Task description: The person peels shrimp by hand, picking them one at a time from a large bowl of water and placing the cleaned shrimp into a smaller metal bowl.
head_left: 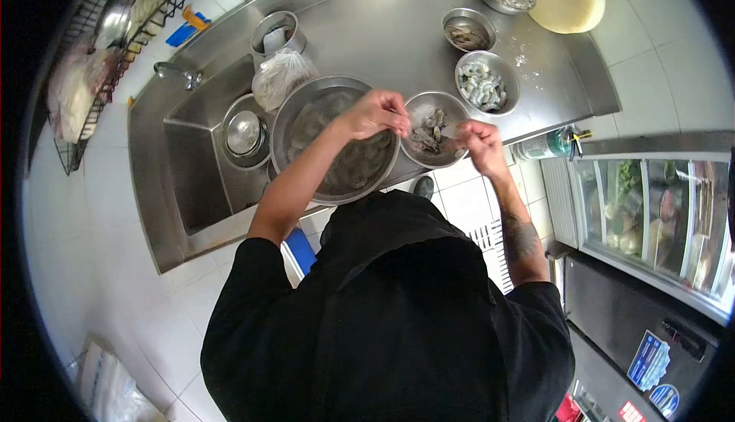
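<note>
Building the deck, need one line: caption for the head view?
Left hand and right hand at opposite sides of a small metal bowl, beside a wider basin on a steel counter.

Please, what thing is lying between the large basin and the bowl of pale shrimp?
A metal bowl with darker pieces in it; the head view shows this.

Your fisheye view bends the table (367, 20) at its edges, with black corners closing in. Light is fairly bright, its source unseen; steel glints softly. Your right hand (481, 146), near two o'clock, is motion-blurred.
</note>
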`<state>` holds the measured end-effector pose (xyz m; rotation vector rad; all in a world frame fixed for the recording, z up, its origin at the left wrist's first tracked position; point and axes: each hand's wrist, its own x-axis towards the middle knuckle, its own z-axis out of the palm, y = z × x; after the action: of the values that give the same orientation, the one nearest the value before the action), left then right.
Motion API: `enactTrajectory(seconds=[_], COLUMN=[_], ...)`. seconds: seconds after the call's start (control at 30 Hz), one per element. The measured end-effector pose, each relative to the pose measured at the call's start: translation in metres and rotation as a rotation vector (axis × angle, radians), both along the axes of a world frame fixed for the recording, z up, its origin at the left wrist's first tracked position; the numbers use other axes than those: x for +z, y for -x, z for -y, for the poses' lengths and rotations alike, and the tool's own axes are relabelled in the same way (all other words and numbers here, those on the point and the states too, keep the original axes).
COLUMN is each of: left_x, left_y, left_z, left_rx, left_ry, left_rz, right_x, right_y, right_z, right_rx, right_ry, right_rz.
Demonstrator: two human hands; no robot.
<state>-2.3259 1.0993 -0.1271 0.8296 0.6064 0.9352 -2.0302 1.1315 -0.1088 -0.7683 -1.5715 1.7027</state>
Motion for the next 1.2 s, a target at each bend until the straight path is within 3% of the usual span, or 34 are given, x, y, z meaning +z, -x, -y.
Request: enactTrajectory(seconds=[0.07, 0.13, 0.2, 0.27, 0.3, 0.33, 0.43, 0.47, 0.53, 0.6, 0.9, 1.2], left_x=[0.004, 0.018, 0.01, 0.001, 0.001, -0.002, -0.012, 0.005, 0.034, 0.029, 0.034, 0.031], left_y=[0.014, 0.018, 0.008, -0.009, -0.018, -0.026, -0.04, -0.042, -0.042, -0.048, -0.056, -0.057], left_z=[-0.003, -0.001, -0.004, -0.004, -0.003, -0.002, 0.002, 0.005, 0.012, 0.014, 0.007, 0.008], left_rx=[0.031, 0.06, 0.014, 0.051, 0.046, 0.031, 0.158, 0.157, -0.01, 0.099, 0.029, 0.051], left_ry=[0.001, 0.059, 0.005, -0.033, -0.042, -0.04, -0.34, -0.341, -0.697, -0.856, -0.797, -0.8], left_rz=[0.014, -0.229, -0.284, -0.268, -0.303, -0.301, -0.473, -0.477, -1.175, -1.147, -0.994, -0.884], right_x=[0.012, 0.021, -0.017, 0.01, 0.005, 0.003, -0.002, -0.003, -0.005, -0.007, 0.015, 0.015], right_y=[-0.016, -0.007, 0.005, 0.037, 0.045, 0.051, 0.061, 0.061, 0.058, 0.053, 0.049, 0.04], right_z=[-0.017, -0.021, -0.02, -0.005, -0.004, -0.003, -0.005, -0.007, -0.01, -0.014, -0.004, -0.001], right_rx=[0.089, 0.1, -0.068, -0.07, -0.018, -0.032, -0.052, -0.052, -0.048, -0.001, -0.012, -0.054], right_ry=[0.029, -0.213, -0.528, 0.155, 0.242, 0.249, 0.275, 0.275, 0.193, 0.158, 0.213, 0.161], right_rz=[0.178, 0.571, 0.572, 0.386, 0.287, 0.287, 0.321, 0.318, 0.359, 0.416, 0.281, 0.395])
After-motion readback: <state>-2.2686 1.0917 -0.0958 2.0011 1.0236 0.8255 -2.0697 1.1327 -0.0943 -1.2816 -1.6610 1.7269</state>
